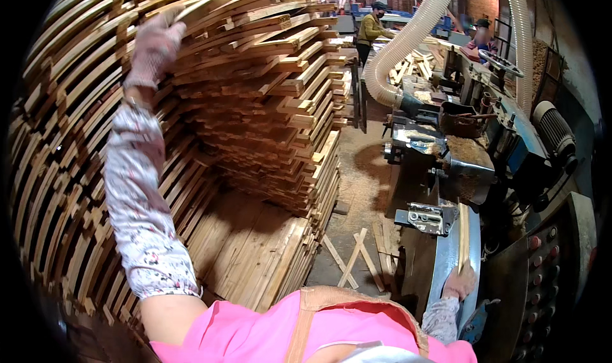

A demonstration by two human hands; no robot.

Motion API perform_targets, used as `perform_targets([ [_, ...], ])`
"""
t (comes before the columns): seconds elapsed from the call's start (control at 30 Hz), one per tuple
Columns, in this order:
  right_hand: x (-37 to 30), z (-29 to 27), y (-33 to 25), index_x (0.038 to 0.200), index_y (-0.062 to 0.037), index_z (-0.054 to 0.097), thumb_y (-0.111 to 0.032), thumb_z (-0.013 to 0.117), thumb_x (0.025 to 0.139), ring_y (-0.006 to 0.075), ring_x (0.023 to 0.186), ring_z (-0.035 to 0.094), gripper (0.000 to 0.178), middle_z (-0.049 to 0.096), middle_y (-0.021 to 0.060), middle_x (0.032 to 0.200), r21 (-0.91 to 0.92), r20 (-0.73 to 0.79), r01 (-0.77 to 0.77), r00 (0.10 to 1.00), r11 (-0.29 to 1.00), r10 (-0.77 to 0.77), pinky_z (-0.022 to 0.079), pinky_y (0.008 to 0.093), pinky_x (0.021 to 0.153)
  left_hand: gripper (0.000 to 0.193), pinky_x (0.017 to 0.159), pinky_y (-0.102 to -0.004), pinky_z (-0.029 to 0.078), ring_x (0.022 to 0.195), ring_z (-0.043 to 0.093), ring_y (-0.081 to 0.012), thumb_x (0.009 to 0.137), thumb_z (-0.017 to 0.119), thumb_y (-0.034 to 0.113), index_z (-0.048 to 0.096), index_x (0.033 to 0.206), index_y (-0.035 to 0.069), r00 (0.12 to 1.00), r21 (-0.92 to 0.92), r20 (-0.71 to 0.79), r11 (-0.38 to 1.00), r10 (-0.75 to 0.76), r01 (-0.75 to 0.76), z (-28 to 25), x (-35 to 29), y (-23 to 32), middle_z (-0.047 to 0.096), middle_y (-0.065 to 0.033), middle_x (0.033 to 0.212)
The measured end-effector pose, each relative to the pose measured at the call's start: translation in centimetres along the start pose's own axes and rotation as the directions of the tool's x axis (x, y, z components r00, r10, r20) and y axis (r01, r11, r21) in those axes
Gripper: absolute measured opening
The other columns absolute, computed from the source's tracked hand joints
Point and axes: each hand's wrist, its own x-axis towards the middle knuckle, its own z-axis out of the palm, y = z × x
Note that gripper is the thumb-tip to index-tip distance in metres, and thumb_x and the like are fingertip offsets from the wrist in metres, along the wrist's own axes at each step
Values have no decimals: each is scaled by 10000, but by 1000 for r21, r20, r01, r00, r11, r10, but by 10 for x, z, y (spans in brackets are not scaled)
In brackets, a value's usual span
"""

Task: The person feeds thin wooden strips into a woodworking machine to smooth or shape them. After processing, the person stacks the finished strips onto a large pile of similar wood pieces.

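Note:
My left hand [156, 49], in a light knitted glove, reaches up to the top of a tall stack of wooden strips [280, 70]. Its fingers are closed round the end of one pale wooden strip [220, 1]. To the right, my right hand [460, 283] is closed on the rear end of a narrow wooden strip [464, 232]. That strip lies lengthwise on the metal bed [443, 270] of a woodworking machine and points towards its cutter housing [468, 162]. My palm hides the strip's near end.
More stacked strips [76, 127] rise along the left. Several loose strips [357, 261] lie on the dusty floor beside the machine. A panel of buttons [539, 286] stands at right. A ribbed clear hose [408, 38] hangs above. Two people [371, 28] work farther back.

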Motion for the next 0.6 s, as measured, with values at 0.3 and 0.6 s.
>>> perform_targets([
  [0.3,80,-148,-281,1682,-36,250,-539,475,1116,357,1414,549,790,514,230,1578,955,-33,-165,770,-248,-638,491,473,1127,296,849,-385,645,951,736,-241,1023,621,137,690,1292,34,942,-466,136,859,306,-212,186,-316,210,736,-136,1144],
  [0.6,25,-108,-93,1390,36,626,-140,656,994,207,1080,677,434,721,113,1207,865,338,-241,928,440,-156,543,359,953,495,1020,-414,601,1261,656,-338,1056,670,293,581,1462,24,925,-553,-358,769,129,-321,129,2,75,651,-253,1374],
])
